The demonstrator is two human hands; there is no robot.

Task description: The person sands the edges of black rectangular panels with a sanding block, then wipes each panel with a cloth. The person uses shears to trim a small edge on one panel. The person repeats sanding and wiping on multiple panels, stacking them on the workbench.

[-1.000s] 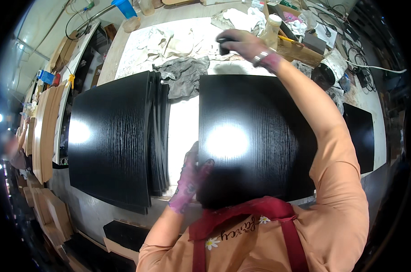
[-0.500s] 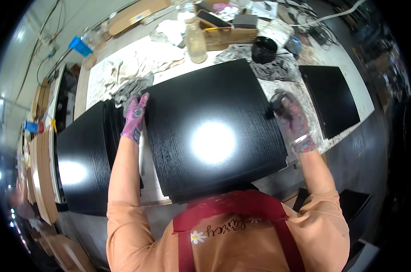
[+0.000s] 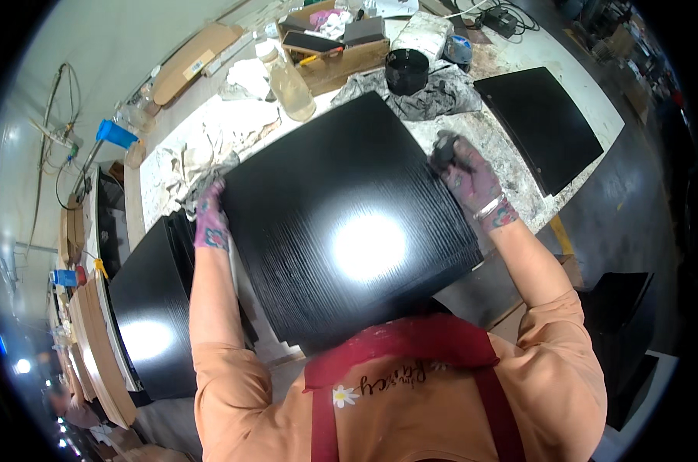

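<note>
A black wood-grained panel (image 3: 326,192) lies on top of a stack in front of me, with a bright glare on its face. My left hand (image 3: 211,217), in a pink patterned glove, rests along the panel's left edge with its fingers stretched out. On the opposite side my right hand (image 3: 472,181), gloved and stained dark, is closed around a small black wad (image 3: 444,151) against the right edge. Whether the wad is sponge or cloth does not show. Beyond the panel, a black open tub (image 3: 406,73) stands on a grey stained rag (image 3: 449,94).
Another black panel (image 3: 545,127) lies at the table's right. More black panels (image 3: 156,300) are stacked at left. A bottle of cloudy liquid (image 3: 289,85), crumpled white cloths (image 3: 214,138) and a wooden box (image 3: 341,68) of odds and ends stand toward the back.
The view has turned, shifting the whole scene. My right hand with the black wad remains at the panel's right edge, farther toward its far corner. My left hand stays at the left edge.
</note>
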